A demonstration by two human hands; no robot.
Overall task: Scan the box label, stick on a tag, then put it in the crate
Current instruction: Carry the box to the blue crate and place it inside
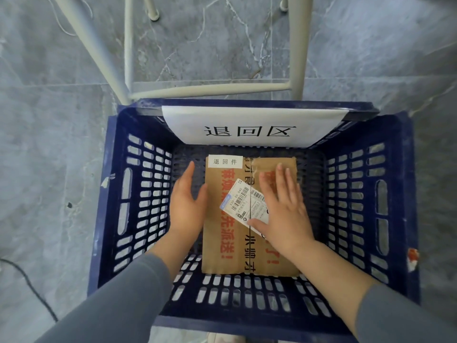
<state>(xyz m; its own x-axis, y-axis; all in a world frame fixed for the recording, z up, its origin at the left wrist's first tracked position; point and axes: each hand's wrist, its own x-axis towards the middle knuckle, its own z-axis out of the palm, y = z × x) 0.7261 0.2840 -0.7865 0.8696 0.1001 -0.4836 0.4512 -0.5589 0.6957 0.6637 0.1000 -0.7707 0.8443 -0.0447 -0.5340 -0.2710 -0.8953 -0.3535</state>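
We find the cardboard box (249, 219) lying flat on the floor of the blue crate (128, 194), its white tag (225, 161) at the far left corner. The right hand (282, 209) rests on the shipping label (243, 203), fingers spread. The left hand (188, 199) stands open beside the box's left edge.

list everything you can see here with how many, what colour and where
crate: one, dark blue, on the floor, centre
box: one, brown cardboard, flat on the crate bottom
tag: one, white, box's far left corner
label: one, white with barcodes, on the box top
sign: one, white, black characters, crate's far rim
frame: one, pale grey metal legs, behind the crate
floor: grey marbled tiles
cable: one, black, lower left
left hand: open, beside the box's left edge
right hand: open, flat on the box
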